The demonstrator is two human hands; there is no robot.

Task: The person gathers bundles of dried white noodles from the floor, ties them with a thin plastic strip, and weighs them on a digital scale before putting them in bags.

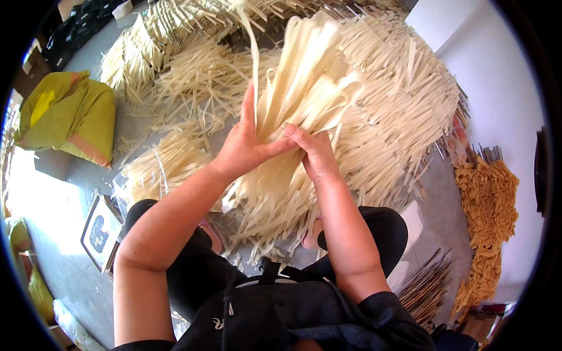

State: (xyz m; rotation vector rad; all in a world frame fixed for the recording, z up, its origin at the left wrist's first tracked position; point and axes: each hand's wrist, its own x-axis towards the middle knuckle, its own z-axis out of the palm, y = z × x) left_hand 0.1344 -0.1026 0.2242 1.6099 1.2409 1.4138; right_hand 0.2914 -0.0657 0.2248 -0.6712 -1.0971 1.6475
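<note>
Up in front of me is a loose bundle of long, flat, cream-coloured strips (307,64), fanned out and looped at its top. My left hand (246,146) is closed round its left side, thumb across the front and index finger pointing up along the strips. From the right, my right hand (319,155) grips the lower part of the bundle, its thumb touching near the left thumb. Most of the right fingers are hidden. Below the hands, more cream strips (275,205) spread down between my feet.
Large heaps of similar strips (398,93) with thin sticks cover the floor ahead and to the right. A yellow-green sack (76,117) lies at left, above a framed board (100,234). At right, thin brown sticks (427,286) and an orange-brown shaggy pile (489,205) lie near the white wall.
</note>
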